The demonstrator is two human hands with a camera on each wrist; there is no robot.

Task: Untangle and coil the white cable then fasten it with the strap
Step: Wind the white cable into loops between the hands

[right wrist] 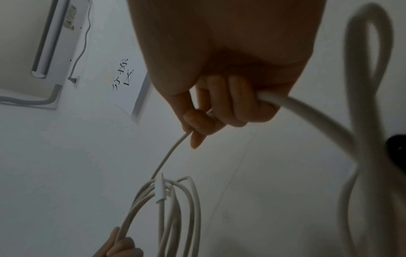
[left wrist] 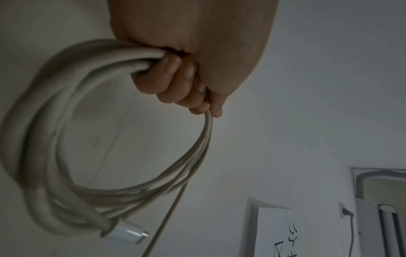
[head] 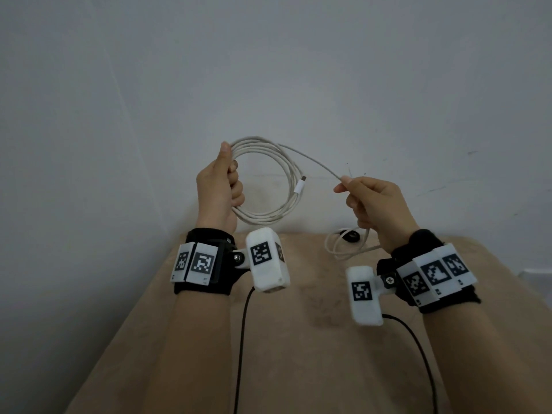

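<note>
My left hand (head: 222,186) is raised in front of the wall and grips a coil of several loops of the white cable (head: 288,174), fingers curled round the bundle (left wrist: 140,59). A white USB-C plug (head: 299,185) hangs at the coil's right side (left wrist: 129,233). One strand runs from the coil's top to my right hand (head: 363,198), which pinches it between thumb and forefinger (right wrist: 191,125) and lets it pass through the curled fingers. Below that hand the loose cable (head: 343,249) loops down onto the table. A small black strap (head: 349,236) lies beside those loops.
A beige cloth-covered table (head: 298,339) stands against a plain grey wall (head: 268,70). Black camera leads (head: 242,339) hang from both wrist units over the table. The wrist views show a paper sign (right wrist: 125,74) on the wall.
</note>
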